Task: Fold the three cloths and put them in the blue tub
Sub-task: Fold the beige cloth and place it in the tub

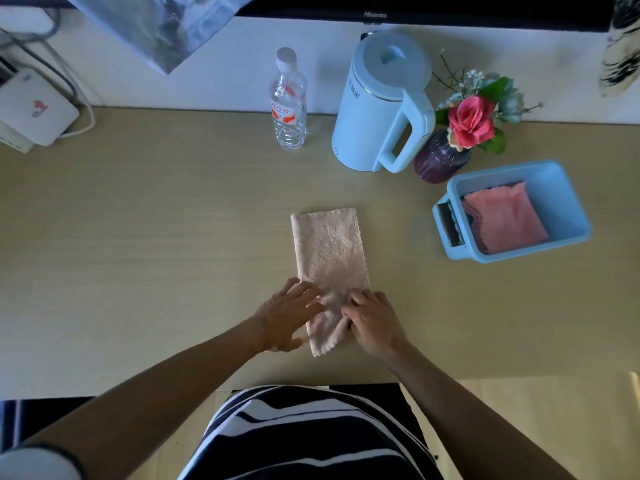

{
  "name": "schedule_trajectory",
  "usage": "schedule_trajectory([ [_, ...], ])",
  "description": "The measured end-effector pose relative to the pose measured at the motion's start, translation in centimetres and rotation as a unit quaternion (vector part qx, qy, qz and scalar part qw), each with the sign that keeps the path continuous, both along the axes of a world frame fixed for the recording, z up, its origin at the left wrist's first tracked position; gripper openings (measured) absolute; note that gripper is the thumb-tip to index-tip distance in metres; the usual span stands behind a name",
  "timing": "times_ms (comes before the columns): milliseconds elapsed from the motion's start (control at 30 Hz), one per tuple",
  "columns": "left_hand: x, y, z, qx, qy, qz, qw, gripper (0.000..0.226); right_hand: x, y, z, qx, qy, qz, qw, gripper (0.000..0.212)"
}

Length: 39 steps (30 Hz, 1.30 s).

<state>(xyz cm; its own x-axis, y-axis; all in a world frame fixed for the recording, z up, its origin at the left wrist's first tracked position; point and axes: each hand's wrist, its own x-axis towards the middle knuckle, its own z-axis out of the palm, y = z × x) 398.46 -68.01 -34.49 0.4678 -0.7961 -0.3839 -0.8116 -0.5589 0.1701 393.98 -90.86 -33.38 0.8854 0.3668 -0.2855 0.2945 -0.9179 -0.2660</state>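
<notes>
A pale peach cloth lies on the wooden table as a long narrow strip running away from me. My left hand rests flat on its near left edge, fingers spread. My right hand pinches the near right edge, where the fabric bunches up. The blue tub stands at the right, and a folded pink cloth lies inside it, with darker folded fabric showing beneath its left edge.
Along the back of the table stand a clear water bottle, a light blue kettle and a dark vase with flowers. A white box with cables sits at the far left.
</notes>
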Motion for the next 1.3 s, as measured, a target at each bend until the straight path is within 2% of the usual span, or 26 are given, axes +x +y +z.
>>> schedule_trajectory([
  [100,-0.3,0.6,-0.3,-0.018,0.003,0.012,1.0,0.088,0.7,0.2,0.5,0.048,0.074,-0.035,0.996,0.01],
  [167,-0.6,0.7,-0.5,-0.105,0.003,0.059,0.993,0.073,1.1,0.3,1.1,0.08,0.097,-0.05,0.991,0.012],
  [233,-0.8,0.6,-0.3,-0.215,0.042,0.149,0.964,0.048,1.3,0.3,2.3,0.144,0.117,-0.077,0.98,0.014],
  [300,-0.9,0.3,1.0,-0.274,0.128,0.263,0.916,0.029,1.6,0.3,3.7,0.26,0.209,-0.146,0.931,0.015],
  [367,-0.3,-0.1,2.2,-0.252,0.218,0.367,0.868,0.022,2.1,0.2,4.7,0.34,0.283,-0.202,0.874,0.014],
  [400,0.1,-0.2,2.4,-0.226,0.242,0.401,0.854,0.026,2.3,0.1,4.9,0.356,0.299,-0.219,0.858,0.016],
  [467,0.8,-0.4,2.5,-0.204,0.258,0.439,0.836,0.036,2.7,-0.4,4.8,0.365,0.298,-0.244,0.848,0.037],
  [567,2.1,-0.6,2.1,-0.211,0.279,0.482,0.803,0.043,3.1,-0.8,4.1,0.351,0.254,-0.248,0.867,0.06],
  [633,2.7,-0.6,2.0,-0.206,0.28,0.51,0.786,0.046,3.4,-0.9,3.5,0.344,0.221,-0.262,0.874,0.05],
  [733,3.3,-0.5,1.6,-0.23,0.304,0.538,0.752,0.035,4.3,-0.5,3.1,0.342,0.198,-0.331,0.857,0.005],
  [767,3.4,-0.5,1.5,-0.234,0.31,0.543,0.745,0.03,4.5,-0.4,2.8,0.331,0.184,-0.35,0.857,0.017],
  [833,3.6,-0.4,1.1,-0.229,0.311,0.547,0.743,0.035,4.9,-0.2,2.4,0.312,0.177,-0.375,0.855,0.031],
  [967,3.7,-0.3,0.8,-0.206,0.304,0.533,0.762,0.052,5.3,-0.1,1.5,0.269,0.177,-0.399,0.859,0.031],
  [1167,3.3,-0.5,0.1,-0.203,0.247,0.536,0.781,0.04,5.9,0.3,0.6,0.235,0.187,-0.426,0.853,0.024],
  [1300,3.0,-0.5,-0.5,-0.212,0.233,0.532,0.786,0.044,6.1,0.5,0.3,0.22,0.179,-0.44,0.852,0.021],
])
